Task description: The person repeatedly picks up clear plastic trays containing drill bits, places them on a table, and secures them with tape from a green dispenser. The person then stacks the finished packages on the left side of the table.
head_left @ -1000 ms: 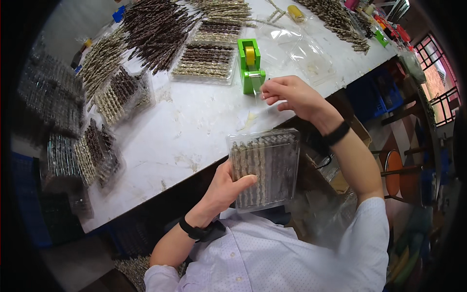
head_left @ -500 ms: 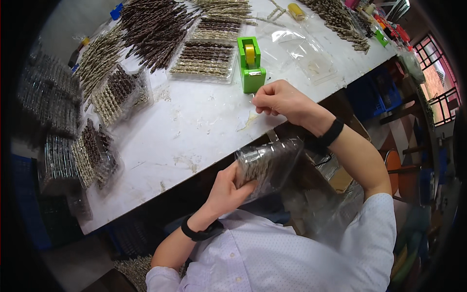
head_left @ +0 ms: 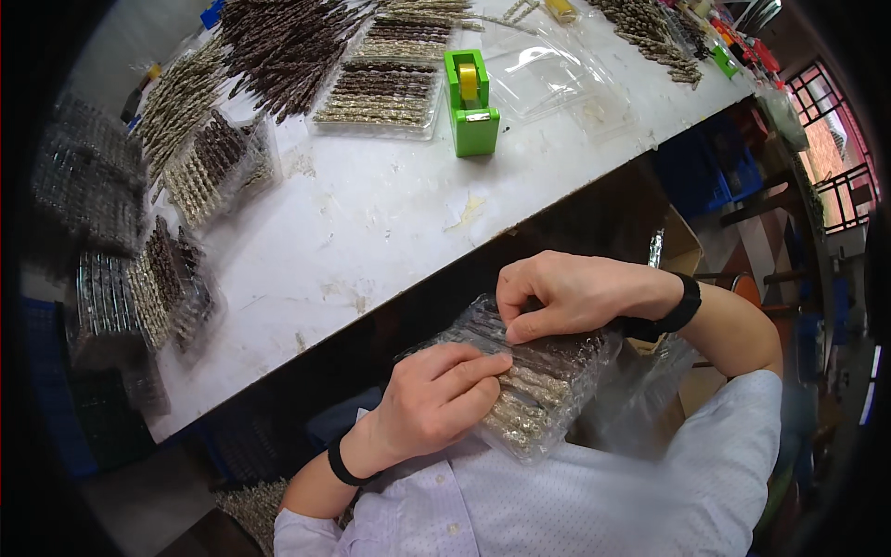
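Observation:
A clear plastic pack (head_left: 531, 408) of twisted sticks, dark brown on one side and pale gold on the other, is held in front of my body, below the table's edge. My left hand (head_left: 434, 397) grips its left side, fingers bent over the top face. Above the pack's far part, my right hand (head_left: 568, 295) is closed with thumb and fingertips pinched together close to the plastic. Whatever lies in that pinch is too small or hidden to tell. The green tape dispenser (head_left: 473, 137) with a yellow roll stands on the table beyond both hands.
On the white table (head_left: 371, 241) lie heaped dark sticks (head_left: 288, 46), pale sticks (head_left: 181, 97) and a filled clear tray (head_left: 376, 97). Empty clear packaging (head_left: 566, 79) spreads right of the dispenser. Filled packs (head_left: 209, 172) and tall stacks (head_left: 88, 186) stand at the left.
My right hand has come from beside the tape dispenser down to the pack. The pack has turned so its broad face shows, and my left fingers now lie over it.

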The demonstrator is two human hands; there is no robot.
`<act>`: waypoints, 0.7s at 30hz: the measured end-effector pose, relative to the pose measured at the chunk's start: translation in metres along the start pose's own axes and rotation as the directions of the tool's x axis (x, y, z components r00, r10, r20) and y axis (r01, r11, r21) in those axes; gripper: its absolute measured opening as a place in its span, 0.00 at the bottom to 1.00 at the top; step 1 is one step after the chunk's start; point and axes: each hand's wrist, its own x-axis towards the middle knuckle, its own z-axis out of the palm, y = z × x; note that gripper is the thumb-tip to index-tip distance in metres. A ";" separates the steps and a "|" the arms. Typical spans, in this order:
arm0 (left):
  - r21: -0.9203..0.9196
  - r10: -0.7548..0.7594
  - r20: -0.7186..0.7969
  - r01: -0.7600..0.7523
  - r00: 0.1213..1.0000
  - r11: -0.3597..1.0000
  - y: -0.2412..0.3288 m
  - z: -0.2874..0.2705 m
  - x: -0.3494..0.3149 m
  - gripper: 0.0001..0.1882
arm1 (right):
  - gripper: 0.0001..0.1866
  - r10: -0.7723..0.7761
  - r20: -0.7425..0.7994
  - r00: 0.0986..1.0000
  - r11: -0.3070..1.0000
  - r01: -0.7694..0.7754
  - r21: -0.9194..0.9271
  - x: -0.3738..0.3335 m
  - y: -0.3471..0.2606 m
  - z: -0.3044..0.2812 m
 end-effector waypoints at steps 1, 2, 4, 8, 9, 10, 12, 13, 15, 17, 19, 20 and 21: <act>0.022 0.025 -0.011 -0.025 1.000 0.999 0.001 0.001 0.000 0.11 | 0.11 -0.034 -0.011 0.999 0.999 0.033 -0.038 0.001 0.002 0.003; 0.044 0.050 -0.021 -0.049 0.999 0.998 0.002 0.001 0.000 0.10 | 0.11 -0.068 -0.020 0.997 0.995 0.067 -0.077 0.001 0.004 0.005; 0.074 0.121 -0.007 -0.120 0.993 0.990 0.004 0.001 0.002 0.10 | 0.12 -0.070 -0.032 0.997 0.987 0.064 -0.146 0.004 0.004 0.007; 0.145 0.181 0.062 -0.189 0.981 0.971 0.010 0.001 0.001 0.09 | 0.16 -0.110 -0.084 0.990 0.971 0.088 -0.224 0.017 0.011 0.014; 0.151 0.181 0.072 -0.190 0.981 0.970 0.012 0.001 0.001 0.09 | 0.16 -0.105 -0.101 0.989 0.972 0.080 -0.221 0.018 0.010 0.016; 0.157 0.182 0.081 -0.192 0.980 0.969 0.015 0.001 0.001 0.09 | 0.17 -0.100 -0.118 0.988 0.973 0.072 -0.219 0.020 0.008 0.017; 0.174 0.172 0.091 -0.186 0.981 0.967 0.017 -0.001 0.000 0.09 | 0.18 -0.122 -0.144 0.982 0.972 0.090 -0.216 0.018 0.006 0.018; 0.184 0.162 0.091 -0.177 0.983 0.967 0.017 -0.002 -0.001 0.09 | 0.20 -0.150 -0.152 0.977 0.969 0.115 -0.217 0.014 0.006 0.018; 0.200 0.149 0.086 -0.163 0.985 0.966 0.017 -0.005 -0.002 0.09 | 0.22 -0.180 -0.148 0.972 0.967 0.147 -0.210 0.003 0.003 0.015; 0.212 0.139 0.073 -0.152 0.988 0.965 0.015 -0.010 -0.004 0.09 | 0.24 -0.186 -0.119 0.975 0.967 0.161 -0.196 -0.011 -0.006 0.011; 0.225 0.122 0.077 -0.136 0.990 0.965 0.015 -0.014 -0.003 0.09 | 0.25 -0.217 -0.093 0.972 0.966 0.200 -0.164 -0.022 -0.011 0.004; 0.232 0.112 0.077 -0.127 0.991 0.964 0.015 -0.016 -0.003 0.10 | 0.26 -0.232 -0.079 0.969 0.964 0.219 -0.148 -0.026 -0.012 0.002; 0.230 0.118 0.066 -0.130 0.991 0.964 0.013 -0.017 -0.001 0.10 | 0.26 -0.316 -0.119 0.941 0.939 0.292 -0.180 -0.030 -0.011 0.001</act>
